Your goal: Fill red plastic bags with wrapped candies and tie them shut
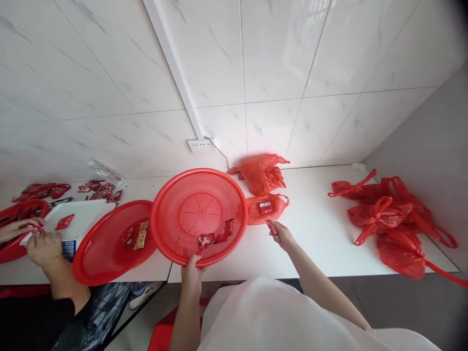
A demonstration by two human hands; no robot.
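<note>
My left hand (192,271) grips the near rim of a round red plastic mesh basket (199,190), which is tilted up off the table. Several small red wrapped packets (224,233) lie in its lower right part. In my right hand (283,236) is a small red packet (271,227), pinched between the fingers. Just beyond that hand, a red plastic bag (278,209) lies on the table with a red packet bearing a white label (265,207) on or in it; which one, I cannot tell.
Left of me a co-worker's hands (46,248) handle a red packet over a white tray (86,212). A second red basket (98,258) holds several packets. Tied red bags (393,214) sit at the right, a crumpled bag (261,173) by the wall near a power strip (202,146).
</note>
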